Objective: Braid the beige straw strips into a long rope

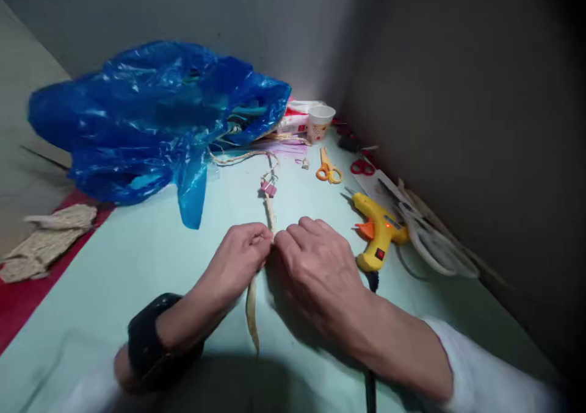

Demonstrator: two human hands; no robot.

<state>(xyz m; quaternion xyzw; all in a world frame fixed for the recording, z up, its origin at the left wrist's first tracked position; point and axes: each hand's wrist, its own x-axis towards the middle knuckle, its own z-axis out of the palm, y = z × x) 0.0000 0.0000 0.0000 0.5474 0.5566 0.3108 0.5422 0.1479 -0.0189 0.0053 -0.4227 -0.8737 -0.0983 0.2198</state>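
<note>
A pale braided strip (270, 213) of plant-like fibre runs down the middle of the table. Its far end sits in a pink binder clip (268, 188). My left hand (242, 254) pinches the strip's near end, fingers pressed together. Beside it, my right hand (318, 263) is closed on the same strip, and the two hands almost touch. Below my left hand a loose tan strand (251, 315) hangs down over the table. The fingertips hide where the strands cross.
Across the far left spreads a blue plastic bag (151, 108). At the right lie a yellow glue gun (378, 227), orange scissors (328, 168), red-handled scissors (362, 166) and large white-handled scissors (428, 242). A paper cup (320, 123) stands at the back. A woven piece (50, 242) rests at left.
</note>
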